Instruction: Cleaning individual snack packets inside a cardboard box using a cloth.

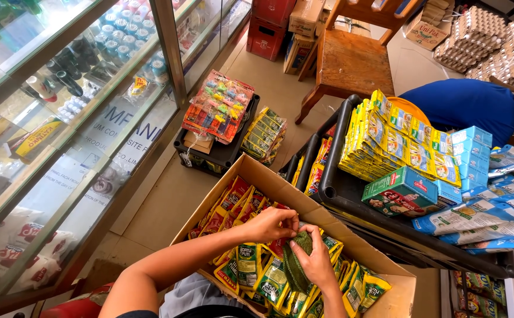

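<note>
Cardboard box (280, 191) below me holds red and green sachets (251, 265). Yellow packets (386, 141) and a green carton (399, 189) lie on the black rack at right. My left hand (272, 224) and right hand (314, 259) both pinch a dark green cloth (297, 259) above the box.

A soft, dark green bundle of small packets (296, 262) sits upright, held over the open brown cardboard box (280, 188) of snack packets.

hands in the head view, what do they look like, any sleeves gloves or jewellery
Both arms are bare to above the elbow, with no sleeves showing. The left hand and right hand wear no gloves, and no rings, watch or bracelet can be seen. Fingers are slim, nails short and unpainted as far as visible.
</note>
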